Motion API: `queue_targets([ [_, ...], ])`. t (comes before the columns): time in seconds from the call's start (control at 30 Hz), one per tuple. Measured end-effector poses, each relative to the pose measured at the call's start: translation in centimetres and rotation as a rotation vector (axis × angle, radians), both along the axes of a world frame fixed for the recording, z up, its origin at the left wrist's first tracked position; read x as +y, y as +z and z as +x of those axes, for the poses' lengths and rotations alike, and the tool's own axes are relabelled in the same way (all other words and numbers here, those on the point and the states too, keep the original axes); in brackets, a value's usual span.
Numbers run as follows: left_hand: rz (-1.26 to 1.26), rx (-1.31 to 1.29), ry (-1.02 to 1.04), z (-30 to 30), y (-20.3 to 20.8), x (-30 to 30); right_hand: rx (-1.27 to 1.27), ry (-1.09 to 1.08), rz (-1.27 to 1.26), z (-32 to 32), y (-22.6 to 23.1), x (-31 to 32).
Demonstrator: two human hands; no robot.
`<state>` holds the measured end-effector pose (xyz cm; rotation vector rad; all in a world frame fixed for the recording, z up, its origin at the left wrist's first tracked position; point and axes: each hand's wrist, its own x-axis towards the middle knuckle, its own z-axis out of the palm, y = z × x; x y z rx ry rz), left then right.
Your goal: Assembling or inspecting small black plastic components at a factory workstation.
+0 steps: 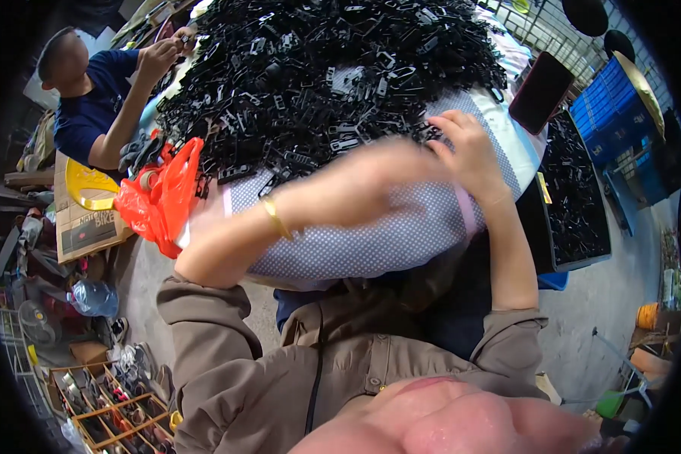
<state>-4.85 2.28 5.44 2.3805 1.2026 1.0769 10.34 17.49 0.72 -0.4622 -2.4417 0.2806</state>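
Note:
A large heap of small black slotted parts (303, 83) covers the table ahead of me. A dotted grey-blue cloth (340, 246) hangs over the table's near edge. Reaching across from the left, my left hand (412, 170) is smeared by motion, and its fingers cannot be made out. A gold-coloured bracelet (278, 219) circles that wrist. At the heap's right edge is my right hand (467, 147), thumb and fingers bent around a small black part (433, 133), whose exact shape is partly hidden.
A red plastic bag (163, 200) lies at the table's left corner beside a yellow chair (87, 185). Another person (91, 106) works at the far left. To the right are a dark phone (542, 92), a bin of black parts (575, 261) and a blue crate (609, 102).

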Motion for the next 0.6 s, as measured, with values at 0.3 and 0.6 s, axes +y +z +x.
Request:
queue_targets([
  [0.3,0.008,0.371,0.947,-18.3,-1.6,2.8,-0.041,-0.111,0.002,0.4,0.5,0.0],
  [0.6,0.108,0.665,1.172,-14.8,-0.7,2.4,-0.206,-0.115,-0.128,2.2,1.9,-1.2],
])
